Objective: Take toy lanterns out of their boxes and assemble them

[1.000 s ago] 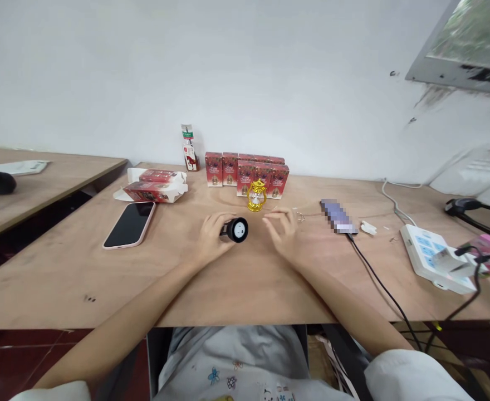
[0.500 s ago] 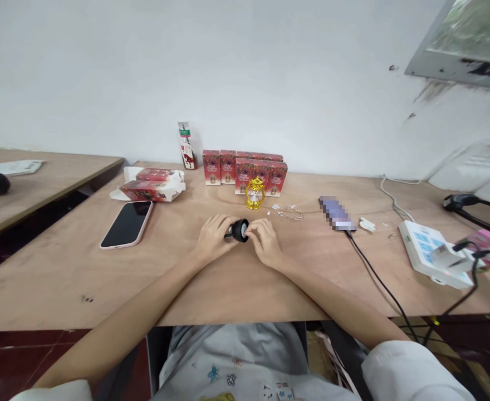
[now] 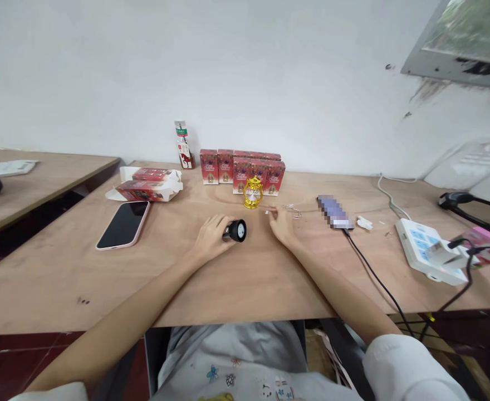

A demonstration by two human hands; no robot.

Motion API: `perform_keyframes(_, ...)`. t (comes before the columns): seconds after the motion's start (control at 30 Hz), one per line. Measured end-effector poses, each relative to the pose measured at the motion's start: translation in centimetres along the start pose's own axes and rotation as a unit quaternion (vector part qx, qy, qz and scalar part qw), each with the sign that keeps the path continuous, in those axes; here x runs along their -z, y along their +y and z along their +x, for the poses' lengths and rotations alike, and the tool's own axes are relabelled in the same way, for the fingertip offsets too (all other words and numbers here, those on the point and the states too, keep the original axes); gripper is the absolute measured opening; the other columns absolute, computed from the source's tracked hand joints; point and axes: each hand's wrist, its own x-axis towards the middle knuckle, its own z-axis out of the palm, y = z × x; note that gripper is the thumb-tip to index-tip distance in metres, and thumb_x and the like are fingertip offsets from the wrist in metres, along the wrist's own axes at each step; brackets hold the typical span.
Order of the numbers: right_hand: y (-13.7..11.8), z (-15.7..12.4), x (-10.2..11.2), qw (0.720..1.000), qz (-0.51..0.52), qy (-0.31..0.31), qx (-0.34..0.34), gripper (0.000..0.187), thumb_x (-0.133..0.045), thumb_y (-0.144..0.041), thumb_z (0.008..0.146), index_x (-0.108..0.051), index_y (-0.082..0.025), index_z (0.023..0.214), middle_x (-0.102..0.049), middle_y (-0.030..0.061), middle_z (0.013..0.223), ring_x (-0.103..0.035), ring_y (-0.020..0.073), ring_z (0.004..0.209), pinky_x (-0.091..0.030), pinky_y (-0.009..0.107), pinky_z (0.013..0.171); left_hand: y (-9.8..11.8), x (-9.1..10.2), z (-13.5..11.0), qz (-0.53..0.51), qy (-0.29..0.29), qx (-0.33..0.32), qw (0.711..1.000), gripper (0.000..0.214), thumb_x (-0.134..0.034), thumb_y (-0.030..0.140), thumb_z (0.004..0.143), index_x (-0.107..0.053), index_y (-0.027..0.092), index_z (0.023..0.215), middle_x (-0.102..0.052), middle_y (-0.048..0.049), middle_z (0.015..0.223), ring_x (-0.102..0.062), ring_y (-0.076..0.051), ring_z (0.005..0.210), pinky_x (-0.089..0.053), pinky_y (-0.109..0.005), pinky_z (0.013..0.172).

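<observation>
My left hand (image 3: 212, 237) is closed around a small black cylindrical object (image 3: 237, 230) lying on its side, its round end with a white disc turned to the right. My right hand (image 3: 282, 225) is low over the table, right of that object, its fingers bent down together among tiny white pieces (image 3: 266, 212). Whatever is at its fingertips is too small to make out. Bent metal wire pieces (image 3: 294, 210) lie just beyond this hand. A small gold lantern (image 3: 253, 193) with a clear middle stands upright behind both hands.
Several red boxes (image 3: 209, 167) stand along the wall beside a bottle (image 3: 184, 146). An opened red-and-white carton (image 3: 145, 189) and a phone (image 3: 123, 225) are at left. At right are another phone (image 3: 334, 213) on a black cable, a crumpled white scrap (image 3: 364, 223) and a power strip (image 3: 422, 245).
My right hand has left the black object's white end and moved right and away to the small pieces. My left hand still holds the object. The view has shifted slightly.
</observation>
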Motion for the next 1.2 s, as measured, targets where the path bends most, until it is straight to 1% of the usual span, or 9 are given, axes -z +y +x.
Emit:
perform_keyframes(0.13, -3.7, -2.8, 0.1, 0.992, 0.086, -0.013, 0.095, 0.012, -0.054, -0.027, 0.084, -0.065, -0.022, 0.084, -0.068, 0.0046, 0.085, -0.060, 0.0194, 0.082, -0.045, 0.036, 0.082, 0.0, 0.1, 0.0, -0.002, 0.000, 0.003, 1.000, 0.032, -0.061, 0.028, 0.074, -0.055, 0.019, 0.105, -0.064, -0.0071, 0.097, -0.059, -0.024, 0.091, -0.042, -0.033, 0.077)
perform_keyframes(0.2, -5.2, -4.0, 0.0, 0.984, 0.114, -0.036, 0.133, 0.013, -0.055, -0.029, 0.084, -0.064, -0.022, 0.080, -0.066, 0.0036, 0.082, -0.059, 0.0180, 0.079, -0.044, 0.034, 0.080, 0.0, 0.1, 0.0, 0.001, -0.003, 0.003, 1.000, 0.031, -0.061, 0.029, 0.075, -0.055, 0.020, 0.104, -0.064, -0.0068, 0.096, -0.059, -0.023, 0.090, -0.042, -0.032, 0.077)
perform_keyframes(0.3, -6.3, -5.1, -0.3, 0.976, 0.130, -0.076, 0.156, 0.013, -0.055, -0.030, 0.085, -0.064, -0.023, 0.079, -0.064, 0.0036, 0.081, -0.057, 0.0176, 0.080, -0.044, 0.033, 0.078, 0.0, 0.0, 0.0, 0.006, -0.005, -0.002, 1.000, 0.030, -0.060, 0.033, 0.077, -0.055, 0.019, 0.103, -0.064, -0.0069, 0.095, -0.059, -0.023, 0.088, -0.042, -0.032, 0.076)
perform_keyframes(0.43, -6.1, -5.2, -0.6, 0.974, 0.158, -0.083, 0.141, 0.013, -0.056, -0.032, 0.085, -0.064, -0.023, 0.079, -0.062, 0.0029, 0.080, -0.057, 0.0167, 0.078, -0.045, 0.032, 0.076, -0.1, 0.0, 0.0, 0.011, -0.001, -0.018, 1.000, 0.029, -0.058, 0.034, 0.079, -0.055, 0.019, 0.103, -0.064, -0.0075, 0.096, -0.058, -0.023, 0.088, -0.041, -0.032, 0.075)
perform_keyframes(0.57, -5.9, -5.2, -0.7, 0.970, 0.189, -0.088, 0.129, 0.013, -0.057, -0.033, 0.085, -0.064, -0.023, 0.080, -0.061, 0.0023, 0.080, -0.056, 0.0157, 0.076, -0.045, 0.030, 0.075, -0.1, 0.0, 0.0, 0.011, 0.000, -0.018, 1.000, 0.028, -0.058, 0.034, 0.079, -0.055, 0.019, 0.102, -0.064, -0.0074, 0.095, -0.058, -0.023, 0.088, -0.040, -0.032, 0.074)
perform_keyframes(0.73, -5.9, -5.2, -0.8, 0.969, 0.203, -0.089, 0.111, 0.012, -0.059, -0.034, 0.083, -0.064, -0.023, 0.080, -0.062, 0.0015, 0.079, -0.056, 0.0154, 0.075, -0.045, 0.030, 0.074, -0.1, 0.0, 0.0, 0.001, -0.001, -0.024, 1.000, 0.028, -0.059, 0.034, 0.079, -0.056, 0.018, 0.101, -0.064, -0.0079, 0.096, -0.058, -0.023, 0.087, -0.039, -0.032, 0.073)
perform_keyframes(0.87, -5.9, -5.2, -0.8, 0.966, 0.211, -0.095, 0.116, 0.013, -0.059, -0.034, 0.083, -0.063, -0.023, 0.079, -0.062, 0.0012, 0.079, -0.056, 0.0150, 0.076, -0.045, 0.029, 0.075, -0.2, 0.0, -0.1, 0.009, -0.002, -0.037, 0.999, 0.027, -0.058, 0.034, 0.080, -0.056, 0.018, 0.102, -0.065, -0.0079, 0.097, -0.057, -0.023, 0.087, -0.038, -0.032, 0.073)
perform_keyframes(1.03, -5.7, -5.0, -0.5, 0.960, 0.194, -0.144, 0.142, 0.016, -0.058, -0.035, 0.084, -0.059, -0.021, 0.077, -0.058, 0.0009, 0.076, -0.054, 0.0144, 0.074, -0.044, 0.028, 0.073, -0.3, 0.0, -0.3, 0.039, -0.027, -0.079, 0.996, 0.031, -0.059, 0.035, 0.081, -0.057, 0.018, 0.107, -0.066, -0.0078, 0.100, -0.056, -0.023, 0.089, -0.037, -0.033, 0.073)
perform_keyframes(1.2, -5.6, -4.6, -0.2, 0.954, 0.185, -0.186, 0.147, 0.021, -0.057, -0.039, 0.085, -0.056, -0.020, 0.076, -0.055, 0.0004, 0.075, -0.053, 0.0140, 0.073, -0.043, 0.026, 0.070, -0.5, 0.1, -0.5, 0.045, -0.041, -0.092, 0.994, 0.031, -0.058, 0.034, 0.081, -0.058, 0.019, 0.109, -0.067, -0.0074, 0.100, -0.054, -0.023, 0.090, -0.037, -0.033, 0.072)
